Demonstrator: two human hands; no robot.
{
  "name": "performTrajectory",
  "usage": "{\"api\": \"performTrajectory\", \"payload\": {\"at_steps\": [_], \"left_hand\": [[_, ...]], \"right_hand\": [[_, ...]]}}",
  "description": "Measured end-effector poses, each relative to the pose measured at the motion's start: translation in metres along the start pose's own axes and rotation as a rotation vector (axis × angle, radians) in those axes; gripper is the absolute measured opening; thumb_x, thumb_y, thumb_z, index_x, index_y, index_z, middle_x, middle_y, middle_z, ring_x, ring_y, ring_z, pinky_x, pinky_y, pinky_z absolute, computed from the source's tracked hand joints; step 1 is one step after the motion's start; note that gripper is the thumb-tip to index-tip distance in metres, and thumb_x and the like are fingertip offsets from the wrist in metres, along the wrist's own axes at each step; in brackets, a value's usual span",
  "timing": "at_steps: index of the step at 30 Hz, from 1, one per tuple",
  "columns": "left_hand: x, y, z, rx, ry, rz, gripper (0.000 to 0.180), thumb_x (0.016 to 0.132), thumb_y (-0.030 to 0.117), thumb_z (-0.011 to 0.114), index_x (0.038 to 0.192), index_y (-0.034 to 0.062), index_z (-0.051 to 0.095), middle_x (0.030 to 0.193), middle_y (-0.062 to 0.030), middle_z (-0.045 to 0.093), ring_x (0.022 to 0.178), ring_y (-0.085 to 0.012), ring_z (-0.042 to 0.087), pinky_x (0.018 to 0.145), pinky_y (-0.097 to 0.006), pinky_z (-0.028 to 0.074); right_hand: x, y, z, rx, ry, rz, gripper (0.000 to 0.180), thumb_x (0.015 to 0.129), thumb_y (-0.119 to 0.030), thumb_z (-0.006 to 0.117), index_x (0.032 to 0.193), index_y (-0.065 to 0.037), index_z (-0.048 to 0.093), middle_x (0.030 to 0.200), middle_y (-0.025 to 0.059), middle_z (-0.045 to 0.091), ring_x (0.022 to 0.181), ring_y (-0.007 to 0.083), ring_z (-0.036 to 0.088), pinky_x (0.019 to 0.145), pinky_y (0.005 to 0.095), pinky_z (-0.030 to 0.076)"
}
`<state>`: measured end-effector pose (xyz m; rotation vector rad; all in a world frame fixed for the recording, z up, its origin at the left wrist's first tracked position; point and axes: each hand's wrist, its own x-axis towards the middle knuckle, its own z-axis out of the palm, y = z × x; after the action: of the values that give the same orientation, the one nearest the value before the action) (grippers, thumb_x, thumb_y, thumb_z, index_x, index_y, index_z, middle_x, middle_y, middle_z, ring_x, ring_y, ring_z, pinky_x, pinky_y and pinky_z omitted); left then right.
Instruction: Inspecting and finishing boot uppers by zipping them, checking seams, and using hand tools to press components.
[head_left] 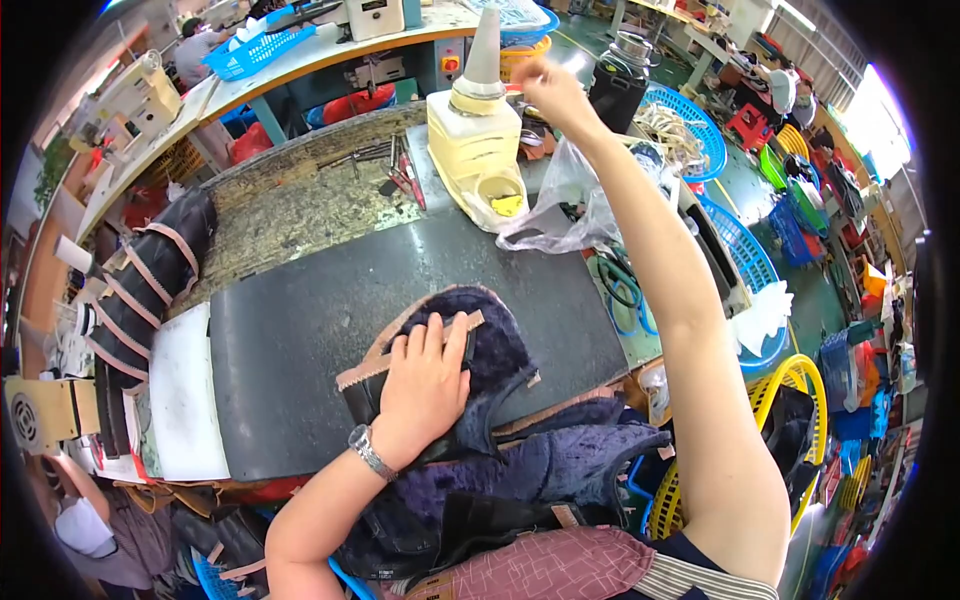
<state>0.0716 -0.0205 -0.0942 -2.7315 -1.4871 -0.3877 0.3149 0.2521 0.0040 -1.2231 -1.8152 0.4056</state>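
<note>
Left hand (424, 380) flat on 1 plush piece (497, 335), right hand (553, 93), grip unclear, 1 cone (484, 58)

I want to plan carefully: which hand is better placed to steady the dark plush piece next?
Probably the left hand: it lies flat over the dark plush piece, whereas the right hand is stretched away from it, near the grey cone.

The left hand (424, 384) lies palm down while the right hand (550, 92), curled, extends forward (arm (668, 265) nearly straight).
</note>
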Motion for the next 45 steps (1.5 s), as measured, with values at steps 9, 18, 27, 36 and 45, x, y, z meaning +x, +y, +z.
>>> {"api": "performTrajectory", "payload": {"at_steps": [9, 18, 27, 36, 45], "left_hand": [[0.002, 0.002, 0.006, -0.273, 0.104, -0.034, 0.07, 0.069, 0.01, 0.068, 0.131, 0.0007, 0.037, 0.116, -0.0169, 0.048, 0.109, -0.0332, 0.045, 0.095, -0.041, 0.036], [0.0, 0.002, 0.002, -0.319, 0.263, -0.057, 0.064, 0.065, 0.01, 0.072, 0.123, 0.0026, 0.047, 0.102, -0.0128, 0.05, 0.094, -0.0296, 0.049, 0.082, -0.039, 0.039], [0.006, -0.005, 0.018, -0.408, 0.276, -0.124, 0.026, 0.076, 0.023, 0.068, 0.058, 0.0075, 0.057, 0.061, -0.0064, 0.05, 0.063, -0.0246, 0.048, 0.062, -0.038, 0.034], [0.006, -0.001, 0.013, -0.226, 0.189, -0.125, 0.018, 0.074, 0.018, 0.068, 0.078, 0.0084, 0.053, 0.076, -0.0061, 0.051, 0.075, -0.0249, 0.051, 0.07, -0.037, 0.036], [0.003, 0.0, 0.019, -0.161, 0.241, -0.067, 0.021, 0.073, 0.02, 0.068, 0.082, 0.008, 0.053, 0.077, -0.0063, 0.05, 0.075, -0.0233, 0.051, 0.069, -0.037, 0.036]], "right_hand": [[0.056, -0.012, 0.028, 0.899, 0.371, 0.141, 0.04, 0.08, -0.027, 0.066, 0.106, 0.002, 0.052, 0.091, 0.0098, 0.062, 0.075, 0.0178, 0.061, 0.065, 0.0321, 0.051], [-0.115, -0.054, 0.006, -0.167, -0.26, -0.712, 0.032, 0.075, -0.017, 0.067, 0.102, -0.004, 0.057, 0.094, 0.0096, 0.063, 0.09, 0.0243, 0.062, 0.081, 0.0336, 0.047], [-0.067, 0.009, 0.055, 0.092, -0.117, -0.068, 0.054, 0.078, -0.04, 0.067, 0.112, 0.0, 0.052, 0.096, 0.0199, 0.061, 0.089, 0.0285, 0.061, 0.079, 0.0363, 0.046], [-0.139, 0.083, -0.035, -1.028, -0.504, 0.266, 0.022, 0.075, -0.019, 0.057, 0.077, 0.0, 0.067, 0.08, 0.0206, 0.066, 0.08, 0.0361, 0.064, 0.074, 0.0437, 0.051], [-0.115, 0.094, -0.016, -0.879, -0.637, 0.468, 0.057, 0.074, -0.022, 0.061, 0.129, -0.024, 0.045, 0.121, 0.0155, 0.051, 0.112, 0.0329, 0.052, 0.092, 0.0433, 0.044]]}}
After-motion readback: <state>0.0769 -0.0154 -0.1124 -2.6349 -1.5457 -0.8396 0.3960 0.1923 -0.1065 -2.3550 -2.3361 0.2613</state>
